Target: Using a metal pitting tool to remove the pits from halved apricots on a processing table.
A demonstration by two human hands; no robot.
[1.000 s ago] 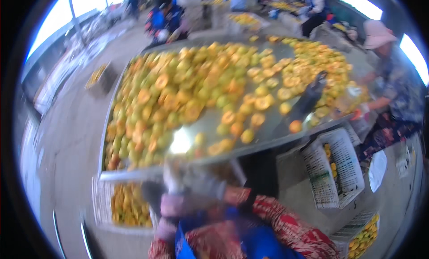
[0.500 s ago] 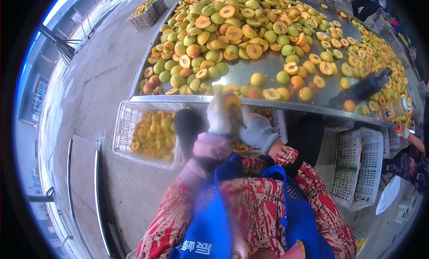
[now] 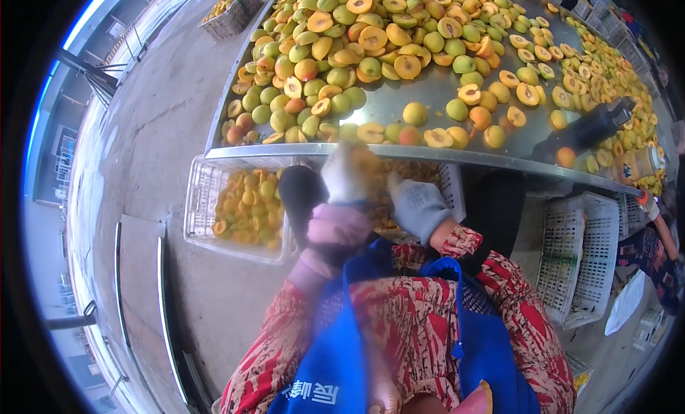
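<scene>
My left hand [image 3: 345, 177], in a pale glove blurred by motion, is closed on an orange-yellow peach [image 3: 368, 164] at the near edge of the metal table [image 3: 399, 114]. Just to its right, my right hand [image 3: 419, 205], in a light grey glove, has its fingers curled; whatever is in them is too small or hidden to make out. A big heap of peaches [image 3: 342, 57], whole and halved, green-yellow with orange flesh, covers the table beyond my hands. Several more, such as a whole yellow peach [image 3: 414, 114], lie along the near rim.
Below the table edge at left stands a white crate [image 3: 196, 221] of cut peaches; another crate [image 3: 451, 185] is under my hands. White crates [image 3: 579, 264] stand at right. A dark cylindrical object [image 3: 589, 132] and a jar [image 3: 635, 164] rest on the table. A co-worker's hand [image 3: 648, 204] shows at far right.
My left hand has moved slightly left with the peach, apart from my right hand, which has shifted slightly right and down. The view has shifted a little.
</scene>
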